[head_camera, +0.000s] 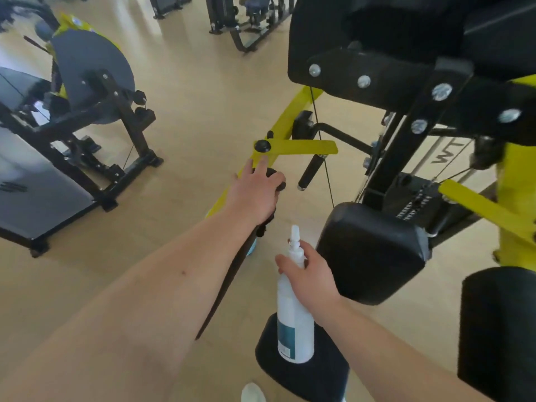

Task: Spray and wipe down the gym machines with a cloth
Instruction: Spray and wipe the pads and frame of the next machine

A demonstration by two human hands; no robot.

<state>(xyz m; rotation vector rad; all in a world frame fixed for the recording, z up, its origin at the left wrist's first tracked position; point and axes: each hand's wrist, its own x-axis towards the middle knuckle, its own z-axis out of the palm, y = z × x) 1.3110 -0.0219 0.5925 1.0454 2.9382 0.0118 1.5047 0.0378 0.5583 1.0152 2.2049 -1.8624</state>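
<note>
My left hand point(256, 192) is stretched forward and closed over a dark cloth point(277, 178), pressing it against the yellow arm point(301, 147) of the gym machine, just below a round black knob point(262, 145). A strip of the cloth hangs under my wrist. My right hand point(311, 278) grips a white spray bottle point(294, 314) by its neck, upright, nozzle pointing up and away. The bottle has a teal label. It is held above a black foot pad point(301, 375) and beside a black leg cushion point(371, 250).
The machine's black seat underside and bolted frame point(406, 82) loom at upper right, with a cable, a black handle point(311, 169) and a weight stack point(417, 198). Another black and yellow machine point(87, 111) stands at left. Bare wooden floor point(197, 82) lies between them.
</note>
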